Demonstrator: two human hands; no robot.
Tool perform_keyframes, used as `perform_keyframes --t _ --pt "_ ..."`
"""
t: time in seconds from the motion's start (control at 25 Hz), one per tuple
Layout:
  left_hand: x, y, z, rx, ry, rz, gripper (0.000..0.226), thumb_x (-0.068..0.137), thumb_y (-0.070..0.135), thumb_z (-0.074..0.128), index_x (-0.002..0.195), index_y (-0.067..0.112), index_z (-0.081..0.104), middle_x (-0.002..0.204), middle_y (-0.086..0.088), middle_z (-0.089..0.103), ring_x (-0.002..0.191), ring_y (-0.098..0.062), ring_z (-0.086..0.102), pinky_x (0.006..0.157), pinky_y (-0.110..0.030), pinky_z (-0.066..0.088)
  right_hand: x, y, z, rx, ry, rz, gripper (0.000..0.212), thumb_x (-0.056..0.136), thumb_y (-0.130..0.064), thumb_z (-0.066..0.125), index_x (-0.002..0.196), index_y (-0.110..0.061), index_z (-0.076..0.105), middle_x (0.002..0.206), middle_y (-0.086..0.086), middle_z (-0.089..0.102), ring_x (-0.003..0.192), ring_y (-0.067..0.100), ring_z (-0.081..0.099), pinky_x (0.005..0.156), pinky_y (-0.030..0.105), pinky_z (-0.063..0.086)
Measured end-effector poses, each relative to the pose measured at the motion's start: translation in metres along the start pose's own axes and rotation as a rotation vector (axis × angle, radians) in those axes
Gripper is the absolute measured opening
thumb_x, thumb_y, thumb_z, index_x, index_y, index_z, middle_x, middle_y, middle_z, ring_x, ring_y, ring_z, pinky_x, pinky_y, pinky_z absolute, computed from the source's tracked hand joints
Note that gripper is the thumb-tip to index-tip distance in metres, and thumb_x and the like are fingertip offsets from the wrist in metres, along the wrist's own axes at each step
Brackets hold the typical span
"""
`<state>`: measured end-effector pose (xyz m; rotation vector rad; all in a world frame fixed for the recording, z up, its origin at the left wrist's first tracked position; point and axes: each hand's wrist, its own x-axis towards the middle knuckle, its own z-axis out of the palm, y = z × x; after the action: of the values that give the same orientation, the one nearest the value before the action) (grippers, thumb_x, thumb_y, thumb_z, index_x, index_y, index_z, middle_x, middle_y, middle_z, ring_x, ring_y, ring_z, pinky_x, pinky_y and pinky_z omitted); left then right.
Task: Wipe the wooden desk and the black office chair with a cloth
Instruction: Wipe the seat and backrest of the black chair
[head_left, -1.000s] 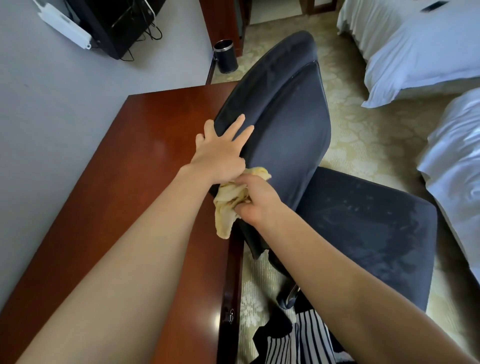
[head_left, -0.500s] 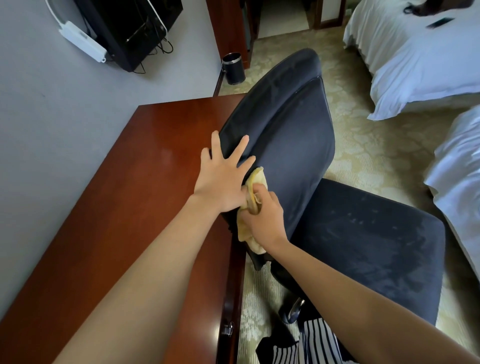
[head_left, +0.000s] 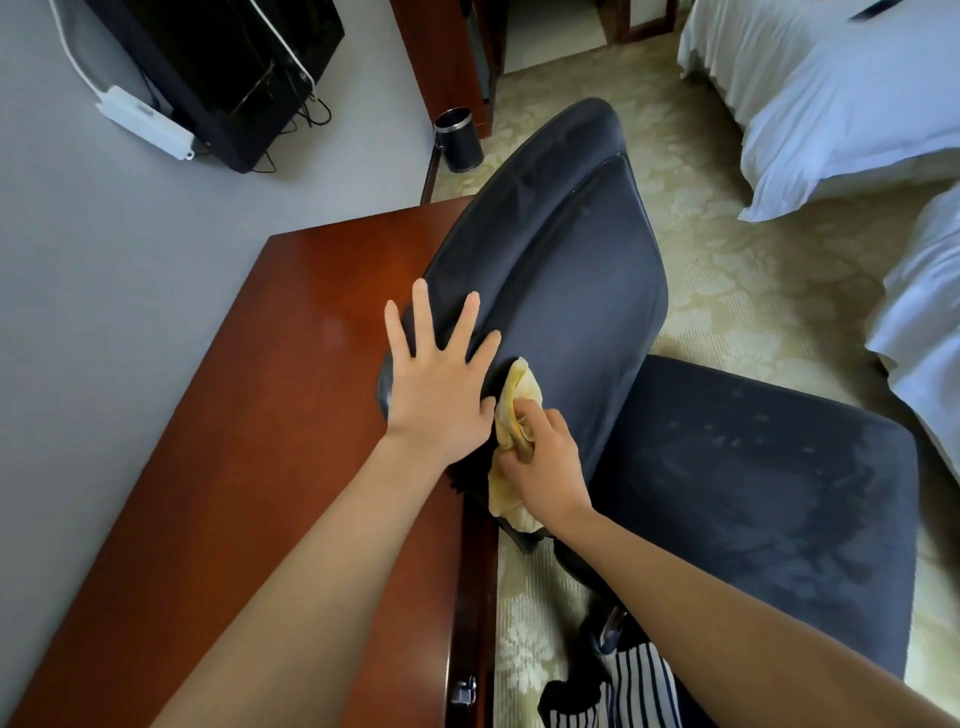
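The black office chair (head_left: 561, 270) stands beside the reddish wooden desk (head_left: 291, 426), its backrest leaning over the desk's right edge. My left hand (head_left: 439, 387) lies flat with spread fingers on the back of the backrest. My right hand (head_left: 543, 465) grips a crumpled yellow cloth (head_left: 511, 410) and holds it against the lower backrest, just right of my left hand. The chair's seat (head_left: 753, 493) stretches to the right and shows faint damp streaks.
A grey wall runs along the left with a black TV (head_left: 223, 67) and a white power strip (head_left: 143, 122). A small black bin (head_left: 460, 140) stands on the patterned carpet beyond the desk. White beds (head_left: 831, 93) fill the right side.
My right hand has turned and carried the cloth from the backrest's rim onto its lower part. My left hand's fingers have spread wider. The camera has tilted up a little.
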<state>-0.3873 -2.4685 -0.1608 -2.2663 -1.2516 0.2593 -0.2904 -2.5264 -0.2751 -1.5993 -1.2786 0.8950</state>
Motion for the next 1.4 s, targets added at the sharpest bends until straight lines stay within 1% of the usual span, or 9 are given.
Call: perform_keyframes --t 0.16,0.44,0.6,0.76,0.84,0.96,1.12,1.24,1.4 --pt "0.029 0.019 -0.005 0.004 -0.052 0.107 0.068 0.091 0.053 0.038 0.15 0.029 0.014 0.16 -0.009 -0.001 0.143 -0.04 -0.013 0.104 -0.067 -0.014 0.013 0.021 -0.009 0.033 0.03 0.125 0.035 0.081 -0.008 0.058 0.11 -0.025 0.048 0.098 -0.005 0.043 0.081 0.013 0.047 0.064 0.014 0.034" --pt "0.131 0.089 0.001 0.029 -0.107 0.308 0.067 0.093 0.052 0.038 0.15 0.028 0.012 0.16 -0.005 -0.005 0.143 -0.036 -0.015 0.104 -0.066 -0.016 0.054 0.063 -0.027 0.133 0.024 0.225 0.046 0.075 -0.006 0.057 0.114 -0.028 0.048 0.09 -0.007 0.043 0.08 0.016 0.048 0.069 0.026 0.043" --pt "0.189 0.137 0.015 0.046 -0.144 0.399 0.066 0.094 0.048 0.04 0.15 0.024 0.013 0.16 -0.004 -0.004 0.144 -0.034 -0.013 0.106 -0.065 -0.014 0.087 0.092 -0.041 0.239 0.106 0.282 0.047 0.073 -0.005 0.058 0.11 -0.031 0.049 0.089 -0.01 0.044 0.082 0.013 0.048 0.068 0.02 0.038" --pt "0.236 0.168 0.035 0.031 -0.209 0.4 0.064 0.096 0.045 0.034 0.151 0.021 0.01 0.16 -0.004 -0.007 0.145 -0.029 -0.015 0.108 -0.06 -0.014 0.136 0.131 -0.064 0.363 0.253 0.414 0.034 0.078 -0.006 0.058 0.106 -0.025 0.055 0.09 -0.003 0.053 0.081 0.012 0.05 0.064 0.014 0.038" --pt "0.257 0.174 0.046 0.061 -0.236 0.398 0.066 0.097 0.045 0.032 0.151 0.021 0.005 0.159 -0.004 -0.011 0.144 -0.028 -0.018 0.109 -0.059 -0.014 0.162 0.15 -0.078 0.408 0.303 0.48 0.035 0.082 -0.009 0.059 0.113 -0.025 0.055 0.097 -0.001 0.057 0.085 0.012 0.053 0.065 0.014 0.037" --pt "0.287 0.169 0.056 0.126 -0.211 0.384 0.07 0.096 0.046 0.032 0.151 0.019 -0.001 0.158 -0.006 -0.015 0.143 -0.028 -0.021 0.111 -0.055 -0.013 0.2 0.17 -0.099 0.437 0.344 0.579 0.035 0.088 -0.01 0.052 0.122 -0.017 0.053 0.102 0.004 0.059 0.091 0.016 0.053 0.07 0.019 0.032" --pt "0.305 0.16 0.064 0.139 -0.143 0.387 0.07 0.098 0.043 0.026 0.15 0.011 -0.009 0.157 -0.01 -0.018 0.143 -0.026 -0.022 0.113 -0.046 -0.015 0.243 0.165 -0.12 0.426 0.401 0.702 0.027 0.091 -0.01 0.041 0.114 -0.009 0.053 0.102 0.013 0.061 0.1 0.03 0.056 0.085 0.039 0.044" --pt "0.301 0.16 0.066 0.093 -0.089 0.383 0.069 0.099 0.037 0.023 0.147 0.005 -0.016 0.156 -0.011 -0.021 0.143 -0.023 -0.022 0.112 -0.042 -0.017 0.263 0.139 -0.128 0.401 0.487 0.594 0.029 0.087 -0.009 0.043 0.112 -0.012 0.057 0.102 0.011 0.063 0.099 0.029 0.056 0.094 0.046 0.041" --pt "0.3 0.156 0.07 0.04 -0.024 0.367 0.067 0.096 0.037 0.009 0.145 0.002 -0.021 0.156 -0.013 -0.022 0.143 -0.023 -0.023 0.113 -0.039 -0.017 0.274 0.106 -0.127 0.531 0.562 0.209 0.023 0.089 -0.008 0.048 0.103 -0.012 0.066 0.095 0.005 0.065 0.092 0.018 0.057 0.088 0.037 0.045"
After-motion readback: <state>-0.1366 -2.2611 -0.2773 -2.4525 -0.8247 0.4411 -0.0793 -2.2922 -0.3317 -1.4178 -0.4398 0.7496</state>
